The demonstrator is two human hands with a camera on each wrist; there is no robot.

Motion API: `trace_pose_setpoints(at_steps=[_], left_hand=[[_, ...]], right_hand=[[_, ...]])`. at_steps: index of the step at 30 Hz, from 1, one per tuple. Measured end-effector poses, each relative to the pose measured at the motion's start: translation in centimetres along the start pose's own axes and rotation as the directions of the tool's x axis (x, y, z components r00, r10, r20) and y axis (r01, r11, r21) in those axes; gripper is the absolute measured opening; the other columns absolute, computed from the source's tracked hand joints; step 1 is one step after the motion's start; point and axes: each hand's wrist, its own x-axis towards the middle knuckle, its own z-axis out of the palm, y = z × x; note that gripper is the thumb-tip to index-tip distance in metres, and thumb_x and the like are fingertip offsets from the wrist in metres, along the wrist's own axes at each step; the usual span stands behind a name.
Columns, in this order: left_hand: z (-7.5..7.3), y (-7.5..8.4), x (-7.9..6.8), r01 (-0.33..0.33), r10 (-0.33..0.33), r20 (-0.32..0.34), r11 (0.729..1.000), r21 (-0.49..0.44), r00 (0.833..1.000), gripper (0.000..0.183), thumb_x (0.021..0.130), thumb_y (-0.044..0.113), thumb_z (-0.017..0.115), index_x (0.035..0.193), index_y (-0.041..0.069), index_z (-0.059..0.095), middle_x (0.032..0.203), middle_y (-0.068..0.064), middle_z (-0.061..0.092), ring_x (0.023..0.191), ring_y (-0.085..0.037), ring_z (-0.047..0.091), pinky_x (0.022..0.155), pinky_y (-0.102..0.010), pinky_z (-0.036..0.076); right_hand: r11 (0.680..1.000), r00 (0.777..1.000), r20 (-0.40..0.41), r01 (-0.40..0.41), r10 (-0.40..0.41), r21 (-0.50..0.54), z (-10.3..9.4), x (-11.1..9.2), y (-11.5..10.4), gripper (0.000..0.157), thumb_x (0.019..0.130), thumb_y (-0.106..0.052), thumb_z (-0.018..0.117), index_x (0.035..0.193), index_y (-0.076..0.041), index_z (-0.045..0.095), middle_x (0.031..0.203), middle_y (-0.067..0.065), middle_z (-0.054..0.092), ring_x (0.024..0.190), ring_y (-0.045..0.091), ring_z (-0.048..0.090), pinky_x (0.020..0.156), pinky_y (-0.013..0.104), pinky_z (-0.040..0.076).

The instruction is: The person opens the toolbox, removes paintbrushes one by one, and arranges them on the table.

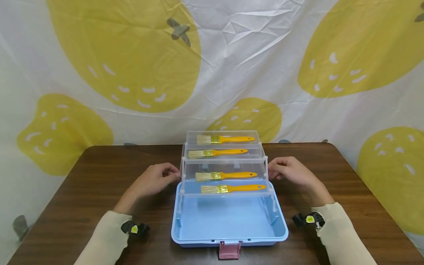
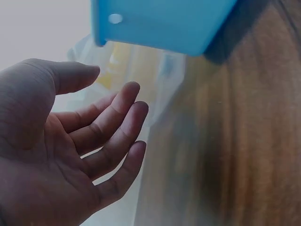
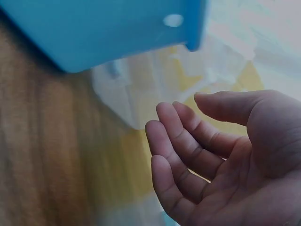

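Note:
A light-blue box [image 1: 177, 221] stands unlidded on the table, its pink latch [image 1: 229, 251] hanging at the front. Clear tiered trays [image 1: 190, 166] are raised over its back half. Paintbrushes with yellow handles lie on them, among them a lower brush [image 1: 246, 188] and a top brush [image 1: 236, 139]. My left hand [image 1: 154, 179] is at the box's back left corner, fingers loosely bent. At the back right corner is my right hand [image 1: 291, 171], likewise loosely bent. Both wrist views show nothing in either palm; the blue box wall [image 2: 160, 23] is beyond the fingertips.
The brown wooden table [image 1: 99, 184] extends to both sides of the box. Behind it hangs a white cloth [image 1: 228, 70] with yellow fruit prints. A translucent panel [image 3: 127, 89] shows behind the box in the right wrist view.

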Motion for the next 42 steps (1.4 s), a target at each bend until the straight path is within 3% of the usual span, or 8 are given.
trace_pose_setpoints(at_steps=[8,20,27,35,42], left_hand=[[-1.3,1.0,-0.6,-0.036,0.036,-0.023,0.999,-0.033,0.999,0.026,0.112,0.029,0.065,0.125,0.007,0.074,0.11,-0.005,0.076,0.099,-0.026,0.065,0.091,-0.048,0.058],[-1.6,2.2,-1.0,-0.06,0.063,0.045,0.996,-0.062,0.997,0.027,0.112,0.035,0.066,0.122,0.012,0.075,0.113,-0.002,0.077,0.102,-0.025,0.067,0.097,-0.052,0.058],[-1.7,2.6,-1.3,-0.036,0.041,0.102,0.998,-0.047,0.994,0.028,0.107,0.04,0.072,0.119,0.015,0.075,0.116,-0.002,0.074,0.106,-0.025,0.065,0.095,-0.047,0.057],[-2.1,2.2,-1.4,-0.032,0.048,0.222,0.997,-0.074,0.974,0.05,0.095,0.043,0.087,0.13,0.011,0.071,0.117,-0.002,0.075,0.106,-0.021,0.07,0.097,-0.047,0.059],[-2.0,2.1,-1.4,-0.023,0.044,0.25,0.996,-0.084,0.967,0.057,0.092,0.042,0.089,0.134,0.009,0.071,0.121,-0.003,0.075,0.11,-0.023,0.069,0.1,-0.049,0.059]], right_hand=[[0.998,0.996,-0.07,0.059,-0.059,0.004,-1.6,-1.1,-1.6,0.023,0.112,-0.01,0.061,0.116,0.011,0.072,0.103,0.016,0.077,0.092,0.024,0.073,0.082,0.03,0.062],[0.992,0.981,-0.153,0.114,-0.121,-0.059,-1.6,-2.8,-5.1,0.02,0.112,-0.012,0.065,0.115,0.006,0.072,0.102,0.012,0.076,0.093,0.021,0.072,0.081,0.026,0.06],[0.98,0.975,-0.128,0.166,-0.179,-0.107,-0.5,-3.6,-7.5,0.015,0.111,-0.012,0.066,0.113,0.0,0.075,0.1,0.008,0.075,0.094,0.025,0.071,0.085,0.029,0.06],[0.955,0.959,-0.079,0.258,-0.27,-0.144,0.9,-4.4,-9.3,0.008,0.108,-0.014,0.073,0.103,-0.008,0.077,0.094,0.007,0.072,0.087,0.023,0.068,0.079,0.032,0.059],[0.951,0.962,-0.029,0.264,-0.272,-0.16,2.1,-4.2,-9.7,0.005,0.107,-0.013,0.074,0.103,-0.011,0.077,0.094,0.007,0.073,0.087,0.03,0.067,0.076,0.031,0.056]])
